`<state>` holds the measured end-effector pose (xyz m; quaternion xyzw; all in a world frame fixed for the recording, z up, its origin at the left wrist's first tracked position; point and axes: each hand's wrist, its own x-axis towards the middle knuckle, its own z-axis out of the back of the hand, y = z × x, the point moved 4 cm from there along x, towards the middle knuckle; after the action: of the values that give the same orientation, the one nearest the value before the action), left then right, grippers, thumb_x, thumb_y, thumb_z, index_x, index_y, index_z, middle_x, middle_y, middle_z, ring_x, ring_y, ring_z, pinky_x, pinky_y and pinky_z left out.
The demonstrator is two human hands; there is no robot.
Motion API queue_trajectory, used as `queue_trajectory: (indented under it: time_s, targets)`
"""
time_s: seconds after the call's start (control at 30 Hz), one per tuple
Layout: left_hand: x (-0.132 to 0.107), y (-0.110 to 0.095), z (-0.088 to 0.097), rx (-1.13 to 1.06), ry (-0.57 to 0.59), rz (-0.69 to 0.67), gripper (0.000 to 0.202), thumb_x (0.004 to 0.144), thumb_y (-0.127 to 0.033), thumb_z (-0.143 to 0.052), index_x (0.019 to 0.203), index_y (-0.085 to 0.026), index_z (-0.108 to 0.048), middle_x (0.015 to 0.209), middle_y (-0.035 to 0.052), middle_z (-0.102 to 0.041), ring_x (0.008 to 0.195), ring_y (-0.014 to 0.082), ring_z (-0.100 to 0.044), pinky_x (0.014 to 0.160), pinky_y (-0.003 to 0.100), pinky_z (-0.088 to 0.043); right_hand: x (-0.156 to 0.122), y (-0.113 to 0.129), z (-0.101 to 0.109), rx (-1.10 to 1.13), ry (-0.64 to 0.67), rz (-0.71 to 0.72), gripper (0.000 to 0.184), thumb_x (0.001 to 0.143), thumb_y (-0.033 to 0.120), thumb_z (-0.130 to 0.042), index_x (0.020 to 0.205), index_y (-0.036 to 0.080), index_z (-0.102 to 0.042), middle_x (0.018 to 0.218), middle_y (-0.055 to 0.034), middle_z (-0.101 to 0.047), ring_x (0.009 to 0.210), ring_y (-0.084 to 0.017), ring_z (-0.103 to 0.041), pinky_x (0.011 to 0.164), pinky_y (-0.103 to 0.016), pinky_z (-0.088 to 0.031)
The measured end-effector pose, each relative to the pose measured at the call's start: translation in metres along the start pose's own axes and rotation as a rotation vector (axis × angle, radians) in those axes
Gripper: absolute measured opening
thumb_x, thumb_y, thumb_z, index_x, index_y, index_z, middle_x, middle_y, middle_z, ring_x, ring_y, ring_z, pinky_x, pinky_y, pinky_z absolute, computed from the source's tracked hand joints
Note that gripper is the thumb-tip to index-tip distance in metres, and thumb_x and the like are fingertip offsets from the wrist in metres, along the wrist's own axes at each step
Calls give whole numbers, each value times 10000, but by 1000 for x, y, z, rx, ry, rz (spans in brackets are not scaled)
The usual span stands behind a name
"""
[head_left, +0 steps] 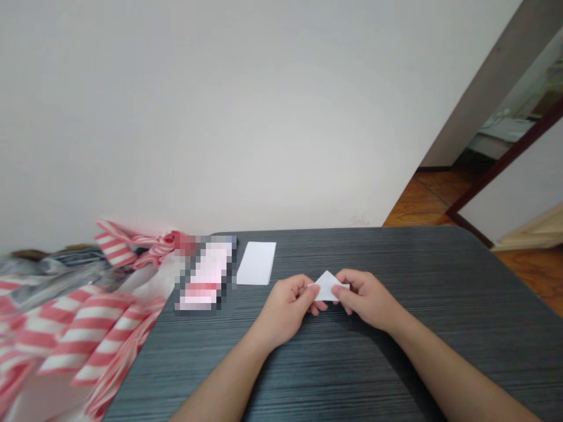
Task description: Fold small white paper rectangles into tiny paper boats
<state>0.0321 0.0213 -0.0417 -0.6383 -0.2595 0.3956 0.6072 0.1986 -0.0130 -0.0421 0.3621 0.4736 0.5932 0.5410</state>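
The person is standing at the table with both forearms reaching in, and the left hand (285,309) and right hand (363,299) are closed in a pinch, gripping a folded piece of white paper (327,287) between their fingers and thumbs. The paper is being held up just above the tabletop between the two hands, its pointed, triangular top showing and its side corners poking out toward each hand. Both hands are close together, and the wrists are angled inward.

Beyond the left hand, a flat white paper rectangle (256,263) is lying on the dark grey wood-grain table (409,272), near the far edge. Just beside it, a pink and white item (206,275) is lying on the table, but it is too blurred to tell what it is. A pink and white striped cloth (83,328) is heaped along the table's left side, hanging past the edge and bunching up toward the far corner.

Past the table, a plain pale wall (220,117) is rising, while a wooden floor (428,199) is showing through on the right, along with a dark red door frame (505,158).
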Motion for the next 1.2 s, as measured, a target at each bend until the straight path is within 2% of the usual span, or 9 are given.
queue_trajectory:
  time_s: [0.43, 0.7, 1.0, 1.2]
  targets:
    - [-1, 1, -1, 2, 66, -24, 268, 896, -389, -566, 811, -141, -623, 760, 74, -733, 647, 147, -641, 638, 259, -499, 0, 11, -3, -50, 34, -17, 205, 884, 232, -556, 703, 161, -620, 519, 33, -579, 450, -96, -496, 469, -197, -357]
    - [1, 4, 2, -54, -23, 13, 236, 871, -369, -598, 792, -146, -605, 703, 52, -722, 597, 134, -623, 614, 243, -486, 2, -1, 3, -55, 14, -42, 277, 908, 307, -560, 688, 159, -640, 452, 51, -510, 420, -92, -450, 468, -205, -345]
    - [0, 3, 2, -51, -28, -4, 225, 883, -343, -587, 782, -142, -602, 674, 42, -713, 582, 124, -611, 605, 230, -477, 0, 0, 2, 3, 45, -48, 304, 926, 312, -531, 689, 157, -639, 437, 57, -514, 394, -85, -429, 470, -207, -340]
    - [2, 7, 4, -70, -42, -25, 239, 898, -358, -573, 806, -139, -605, 699, 48, -719, 620, 130, -622, 636, 241, -494, 2, -2, 8, -7, 14, -44, 330, 932, 335, -524, 688, 158, -657, 410, 62, -504, 381, -84, -405, 478, -208, -344]
